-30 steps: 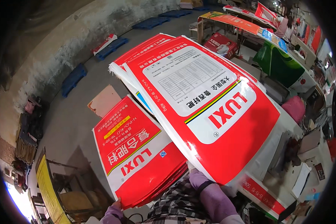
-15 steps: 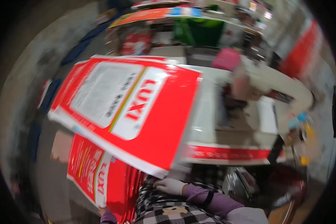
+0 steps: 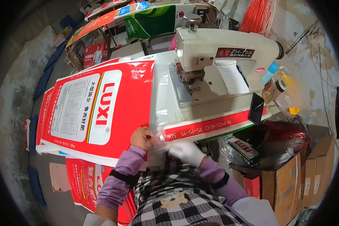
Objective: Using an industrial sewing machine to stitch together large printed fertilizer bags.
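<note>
A red and white printed woven sack (image 3: 133, 109) lies flat on top of a stack, left of a cream industrial sewing machine (image 3: 205, 49). My bare left hand (image 3: 142, 138) is at the sack's near right corner, fingers closed on a clear plastic liner (image 3: 157, 150) that sticks out past the sack's edge. My right hand (image 3: 187, 152), in a white glove, is just right of the liner. Its fingertips are blurred, so whether they grip the film cannot be made out. More red sacks (image 3: 81, 180) hang or stand below the stack, partly behind my left forearm.
On the machine bed lie a white notepad (image 3: 231, 77) and a pen. A dark phone (image 3: 256, 108) sits at the table's right edge, by a thread cone (image 3: 275, 90). Below are a plastic-wrapped bundle (image 3: 245, 147) and cardboard boxes (image 3: 286, 184). Red strands (image 3: 258, 17) hang behind.
The top sack has settled flat onto the stack beside the machine. My left hand has come up from the lower sacks to the corner, and my right hand has moved up to the liner.
</note>
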Motion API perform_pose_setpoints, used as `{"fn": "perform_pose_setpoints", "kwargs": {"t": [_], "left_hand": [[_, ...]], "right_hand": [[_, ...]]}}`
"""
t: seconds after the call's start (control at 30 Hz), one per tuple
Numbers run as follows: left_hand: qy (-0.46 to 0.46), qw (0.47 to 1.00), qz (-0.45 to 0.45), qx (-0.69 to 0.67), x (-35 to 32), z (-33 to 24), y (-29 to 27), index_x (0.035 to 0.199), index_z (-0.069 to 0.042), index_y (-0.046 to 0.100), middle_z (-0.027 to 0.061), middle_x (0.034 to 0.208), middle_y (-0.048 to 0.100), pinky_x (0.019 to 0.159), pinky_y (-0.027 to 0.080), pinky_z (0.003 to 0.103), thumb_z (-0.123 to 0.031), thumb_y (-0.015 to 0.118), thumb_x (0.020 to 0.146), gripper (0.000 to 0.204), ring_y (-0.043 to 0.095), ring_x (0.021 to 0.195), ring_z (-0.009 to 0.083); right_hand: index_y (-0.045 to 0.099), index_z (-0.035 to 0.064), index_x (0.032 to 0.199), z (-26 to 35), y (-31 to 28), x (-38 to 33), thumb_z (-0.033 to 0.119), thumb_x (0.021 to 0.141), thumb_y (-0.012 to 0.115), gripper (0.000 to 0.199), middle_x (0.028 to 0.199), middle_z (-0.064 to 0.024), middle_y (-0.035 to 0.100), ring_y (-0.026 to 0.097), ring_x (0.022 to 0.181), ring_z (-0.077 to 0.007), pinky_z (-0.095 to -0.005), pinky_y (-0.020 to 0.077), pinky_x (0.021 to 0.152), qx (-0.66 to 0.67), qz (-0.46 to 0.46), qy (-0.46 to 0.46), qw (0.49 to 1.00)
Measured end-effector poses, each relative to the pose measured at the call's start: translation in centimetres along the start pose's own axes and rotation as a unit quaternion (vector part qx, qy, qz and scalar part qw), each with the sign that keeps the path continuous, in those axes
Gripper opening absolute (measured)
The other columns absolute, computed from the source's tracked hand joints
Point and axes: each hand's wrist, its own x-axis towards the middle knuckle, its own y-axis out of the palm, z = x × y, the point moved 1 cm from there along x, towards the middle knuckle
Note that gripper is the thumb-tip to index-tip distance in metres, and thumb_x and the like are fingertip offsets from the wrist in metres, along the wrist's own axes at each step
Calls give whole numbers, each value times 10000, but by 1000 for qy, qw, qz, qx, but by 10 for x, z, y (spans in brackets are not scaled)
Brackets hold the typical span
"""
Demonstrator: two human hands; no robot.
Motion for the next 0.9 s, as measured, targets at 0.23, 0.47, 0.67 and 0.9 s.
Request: {"fn": "perform_pose_setpoints", "kwargs": {"t": [0.23, 0.47, 0.67, 0.9], "left_hand": [[71, 985, -66, -141, -13, -41, -26, 835, 11, 669, 88, 738, 603, 619, 448, 284, -54, 662, 826, 66, 577, 670, 176], [-1, 919, -267, -290, -42, -53, -80, 819, 22, 632, 26, 787, 582, 698, 425, 233, -88, 574, 904, 151, 523, 742, 89], [-26, 874, -201, -442, -50, -28, -57, 868, 23, 626, 71, 886, 615, 787, 451, 275, -22, 611, 847, 52, 560, 865, 140], [-4, 957, 106, 269, -55, -16, -86, 1060, -25, 624, 120, 659, 602, 594, 491, 300, -169, 663, 841, 265, 593, 601, 139]], "right_hand": [[645, 3, 809, -4, 19, 80, 533, 908, 452, 573, 767, -230, 633, 628, 789, -387, -436, 463, 699, -30, -72, 97, 992], [656, 43, 841, -2, 5, 48, 332, 837, 596, 294, 786, -163, 655, 642, 778, -363, -490, 497, 707, -347, -144, 103, 921], [613, 14, 903, 84, 70, 68, 192, 767, 724, 250, 894, -94, 657, 632, 812, -232, -318, 497, 740, -23, -27, -28, 999], [655, 8, 940, 32, 94, 82, 66, 827, 635, 128, 922, -88, 650, 637, 866, -184, -295, 494, 801, 71, -117, -67, 988]]}}
